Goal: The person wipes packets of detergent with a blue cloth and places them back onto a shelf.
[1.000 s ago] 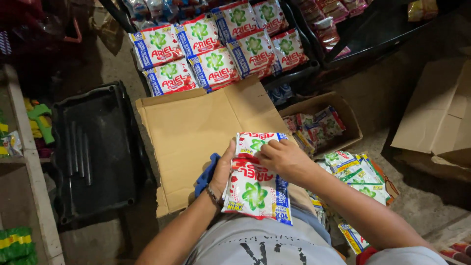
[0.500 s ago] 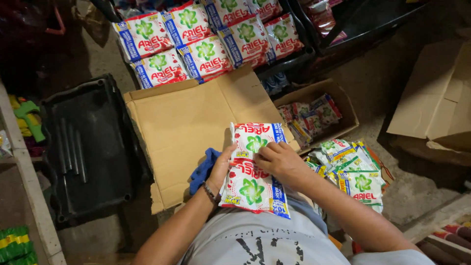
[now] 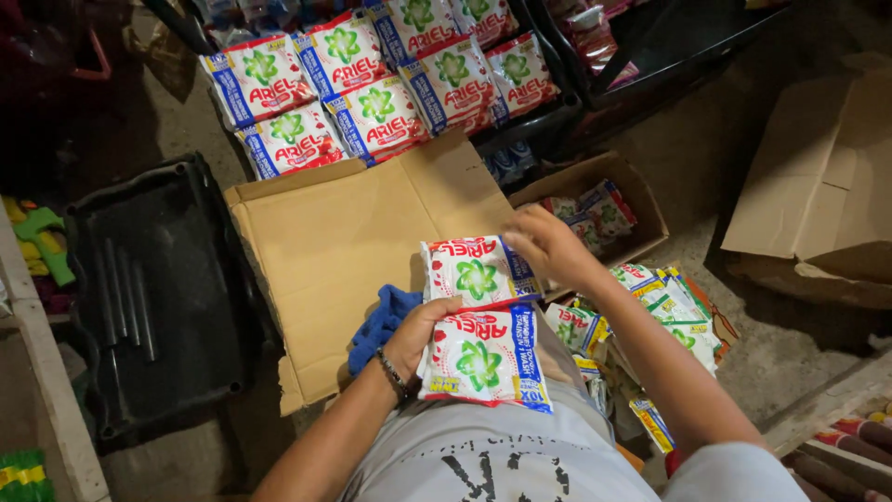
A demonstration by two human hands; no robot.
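My left hand (image 3: 420, 336) grips the left edge of a strip of white, red and green detergent sachets (image 3: 481, 321) held over my lap. My right hand (image 3: 546, 245) pinches the strip's far right corner. A blue cloth (image 3: 379, 322) lies just left of my left hand on a flattened brown cardboard sheet (image 3: 344, 242). Rows of the same sachets (image 3: 372, 84) lie on a dark rack beyond the cardboard.
A black plastic tray (image 3: 153, 297) sits on the floor at left. A small open carton of sachets (image 3: 595, 209) and a loose pile of sachets (image 3: 669, 316) lie at right. A larger brown box (image 3: 818, 186) stands far right. Shelf edges border both lower corners.
My right hand has slid from the middle of the strip to its far right corner. The view has shifted slightly, so the strip now shows more fully.
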